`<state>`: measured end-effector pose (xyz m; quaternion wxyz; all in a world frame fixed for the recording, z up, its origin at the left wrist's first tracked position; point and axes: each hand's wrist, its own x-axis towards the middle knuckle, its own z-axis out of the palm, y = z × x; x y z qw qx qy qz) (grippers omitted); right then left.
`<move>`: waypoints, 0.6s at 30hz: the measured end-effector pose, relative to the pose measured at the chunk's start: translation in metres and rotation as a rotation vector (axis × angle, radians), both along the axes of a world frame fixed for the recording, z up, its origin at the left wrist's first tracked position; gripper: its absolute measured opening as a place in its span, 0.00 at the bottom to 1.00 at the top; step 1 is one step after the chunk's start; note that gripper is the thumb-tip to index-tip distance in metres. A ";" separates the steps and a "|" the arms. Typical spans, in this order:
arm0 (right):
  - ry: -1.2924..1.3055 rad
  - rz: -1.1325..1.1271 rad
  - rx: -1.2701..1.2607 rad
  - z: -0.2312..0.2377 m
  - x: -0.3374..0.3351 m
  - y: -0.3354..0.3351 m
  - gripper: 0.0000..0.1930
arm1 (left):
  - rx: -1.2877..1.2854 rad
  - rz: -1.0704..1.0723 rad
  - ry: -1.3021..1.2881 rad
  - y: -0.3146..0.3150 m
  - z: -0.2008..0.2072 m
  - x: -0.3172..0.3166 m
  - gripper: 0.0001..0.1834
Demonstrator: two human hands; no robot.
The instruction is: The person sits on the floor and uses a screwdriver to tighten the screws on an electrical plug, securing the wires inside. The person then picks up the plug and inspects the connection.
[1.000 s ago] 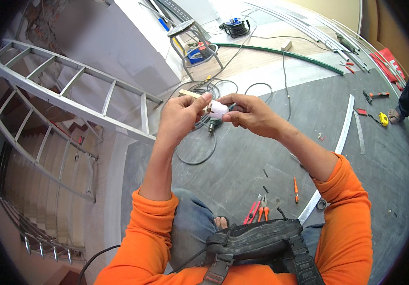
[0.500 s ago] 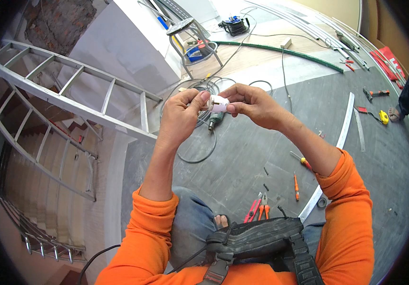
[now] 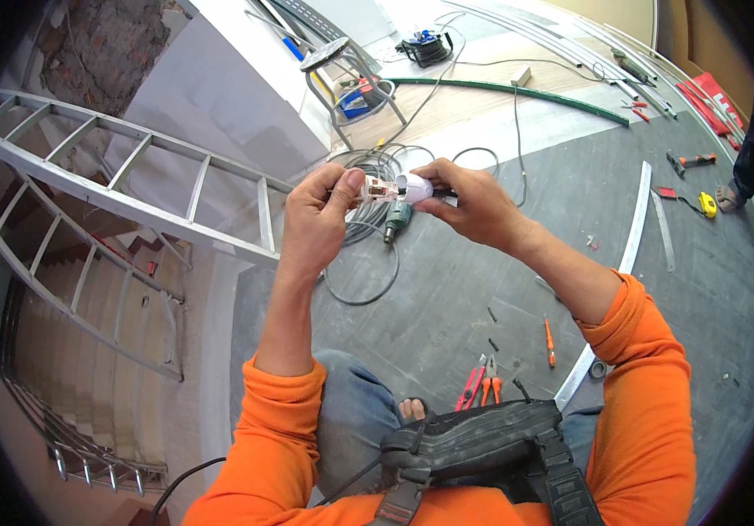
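Note:
My left hand (image 3: 317, 200) is closed, thumb and fingers pinching the pale, partly see-through inner part (image 3: 380, 189) of a small electrical connector with metal contacts. My right hand (image 3: 469, 197) is closed round the rounded white plastic shell (image 3: 414, 188) of that connector. The shell's open end faces the inner part; a narrow space shows between them, with something small and dark in it. A dark, thin piece, perhaps a cable, sticks out behind the shell at my right fingers. Below both hands, a green heat gun or drill (image 3: 396, 219) lies on the floor beside a coiled grey cable (image 3: 361, 235).
An aluminium ladder (image 3: 145, 162) leans at the left above a stairwell. Pliers (image 3: 491, 386), a red cutter (image 3: 470, 386) and an orange screwdriver (image 3: 549, 344) lie near my knees. A stool (image 3: 326, 54) stands ahead. Another person's foot (image 3: 727, 197) is at the right, near a yellow tape measure (image 3: 707, 205).
The white shell has come away from the connector's inner part, my right hand shifting slightly right with it. Metal contacts and a space between the two pieces now show.

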<state>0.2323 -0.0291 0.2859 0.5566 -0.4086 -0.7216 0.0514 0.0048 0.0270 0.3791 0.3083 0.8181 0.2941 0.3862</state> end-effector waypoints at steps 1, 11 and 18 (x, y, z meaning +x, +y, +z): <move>-0.004 0.008 0.004 0.001 -0.003 0.000 0.17 | -0.009 -0.009 0.003 0.000 -0.001 0.000 0.18; 0.027 0.054 0.019 0.008 -0.011 -0.002 0.18 | -0.058 -0.020 -0.034 0.002 -0.003 0.000 0.16; 0.034 0.106 -0.059 0.017 -0.019 -0.009 0.21 | -0.021 -0.004 0.003 -0.003 -0.005 0.003 0.16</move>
